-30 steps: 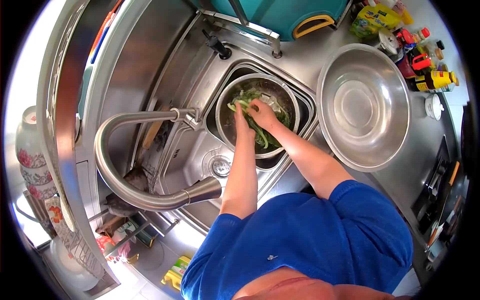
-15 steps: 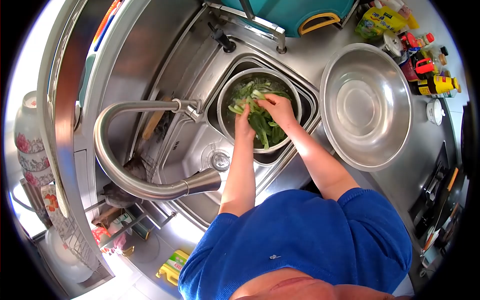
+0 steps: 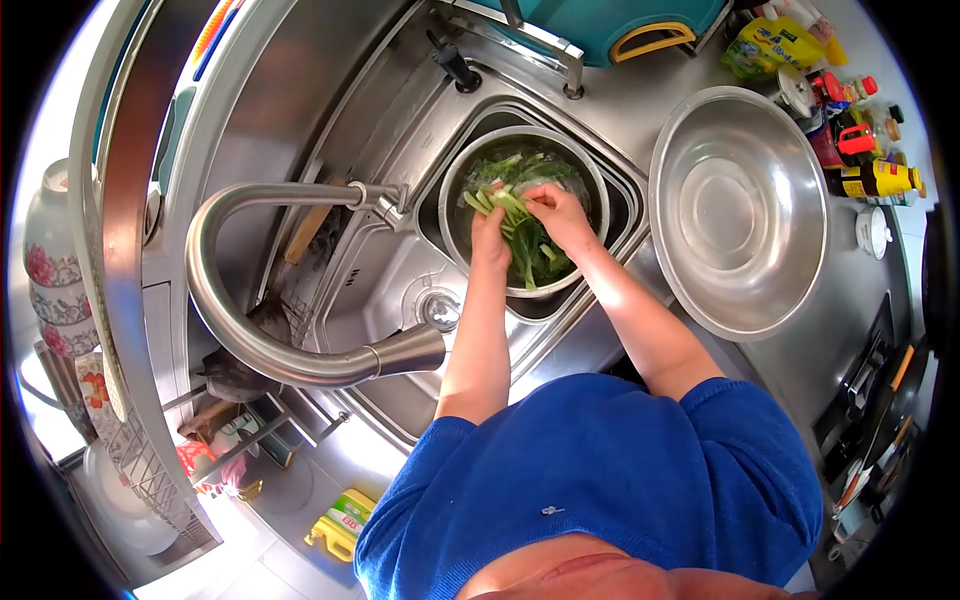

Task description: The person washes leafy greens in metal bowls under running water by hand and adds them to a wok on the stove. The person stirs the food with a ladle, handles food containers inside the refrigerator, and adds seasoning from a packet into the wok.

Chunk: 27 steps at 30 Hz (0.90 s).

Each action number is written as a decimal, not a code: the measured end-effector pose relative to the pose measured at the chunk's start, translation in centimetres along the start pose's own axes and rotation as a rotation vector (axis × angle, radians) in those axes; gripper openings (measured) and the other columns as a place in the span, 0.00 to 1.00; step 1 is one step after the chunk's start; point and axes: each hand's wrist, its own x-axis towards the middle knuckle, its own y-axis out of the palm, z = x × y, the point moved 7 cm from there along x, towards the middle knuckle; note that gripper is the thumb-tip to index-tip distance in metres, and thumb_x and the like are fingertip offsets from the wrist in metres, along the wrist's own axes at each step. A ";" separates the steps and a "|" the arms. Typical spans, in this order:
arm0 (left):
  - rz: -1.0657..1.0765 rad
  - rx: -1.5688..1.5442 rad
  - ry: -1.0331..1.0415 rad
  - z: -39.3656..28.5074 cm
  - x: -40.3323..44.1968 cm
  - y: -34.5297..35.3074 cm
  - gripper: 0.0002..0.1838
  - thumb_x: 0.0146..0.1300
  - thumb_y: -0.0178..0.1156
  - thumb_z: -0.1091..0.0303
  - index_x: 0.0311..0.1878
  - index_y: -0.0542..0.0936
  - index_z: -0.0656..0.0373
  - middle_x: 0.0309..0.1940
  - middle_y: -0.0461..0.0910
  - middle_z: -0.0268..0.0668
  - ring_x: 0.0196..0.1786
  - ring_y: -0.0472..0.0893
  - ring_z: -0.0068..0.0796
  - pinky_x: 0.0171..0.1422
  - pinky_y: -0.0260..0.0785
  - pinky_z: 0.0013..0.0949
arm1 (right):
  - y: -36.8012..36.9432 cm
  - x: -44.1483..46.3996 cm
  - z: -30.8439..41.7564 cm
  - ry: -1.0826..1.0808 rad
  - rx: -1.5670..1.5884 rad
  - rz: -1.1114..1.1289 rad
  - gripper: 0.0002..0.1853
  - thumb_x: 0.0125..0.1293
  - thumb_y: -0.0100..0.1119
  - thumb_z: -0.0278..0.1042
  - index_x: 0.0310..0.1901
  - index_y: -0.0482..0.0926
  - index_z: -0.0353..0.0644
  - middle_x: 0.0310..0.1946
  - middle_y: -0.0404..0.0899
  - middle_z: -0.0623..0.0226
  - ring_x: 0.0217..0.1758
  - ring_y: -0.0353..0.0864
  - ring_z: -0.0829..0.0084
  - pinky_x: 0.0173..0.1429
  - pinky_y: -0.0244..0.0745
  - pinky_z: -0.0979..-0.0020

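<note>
A round steel basin (image 3: 470,160) of water sits in the right-hand sink bowl, with leafy greens (image 3: 540,255) floating in it. My left hand (image 3: 489,238) is closed around a bunch of the greens by their pale stems, over the left part of the basin. My right hand (image 3: 562,215) has its fingers pinched on stems of the same bunch, just right of the left hand. The dark leaves of the bunch hang down between the hands toward the basin's near side. The fingertips are partly hidden among the stems.
A large steel bowl (image 3: 738,215) stands on the counter to the right. The curved faucet (image 3: 250,350) arches over the left sink bowl (image 3: 385,290). Sauce bottles (image 3: 875,180) line the back right, and a teal board (image 3: 570,30) stands in a rack behind the sink.
Both hands stay over the basin on the bunch of greens. The stems between them have shifted and now fan out to the upper left. The whole view has shifted slightly.
</note>
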 end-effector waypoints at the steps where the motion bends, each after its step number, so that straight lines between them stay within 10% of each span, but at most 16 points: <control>1: -0.001 -0.001 0.000 -0.1 0.1 0.1 0.17 0.63 0.52 0.72 0.56 0.70 0.61 0.48 0.74 0.39 0.49 0.75 0.33 0.54 0.69 0.33 | 0.1 0.0 0.1 0.000 -0.001 0.001 0.08 0.61 0.55 0.26 0.40 0.76 0.32 0.33 0.80 0.63 0.36 0.77 0.78 0.42 0.71 0.78; 6: -0.092 0.155 -0.067 1.8 2.6 -2.6 0.17 0.66 0.53 0.56 0.46 0.73 0.62 0.33 0.78 0.38 0.30 0.78 0.29 0.36 0.72 0.30 | -0.4 0.0 0.4 0.117 0.047 -0.070 0.06 0.63 0.54 0.29 0.36 0.73 0.35 0.25 0.77 0.67 0.30 0.75 0.78 0.37 0.70 0.78; 15: -0.381 0.249 -0.163 1.6 2.2 -2.9 0.31 0.61 0.53 0.42 0.45 0.76 0.67 0.36 0.79 0.41 0.33 0.79 0.30 0.37 0.70 0.31 | -0.6 1.3 -1.0 0.188 -0.089 -0.045 0.08 0.66 0.48 0.31 0.37 0.72 0.35 0.27 0.76 0.63 0.29 0.77 0.76 0.31 0.75 0.73; 27: -0.319 0.140 -0.120 0.7 1.2 -2.3 0.19 0.63 0.56 0.57 0.49 0.75 0.62 0.39 0.79 0.39 0.37 0.79 0.28 0.40 0.70 0.30 | -1.4 2.2 -2.1 0.011 -0.139 0.010 0.08 0.67 0.44 0.27 0.43 0.71 0.33 0.32 0.77 0.63 0.34 0.77 0.76 0.38 0.75 0.74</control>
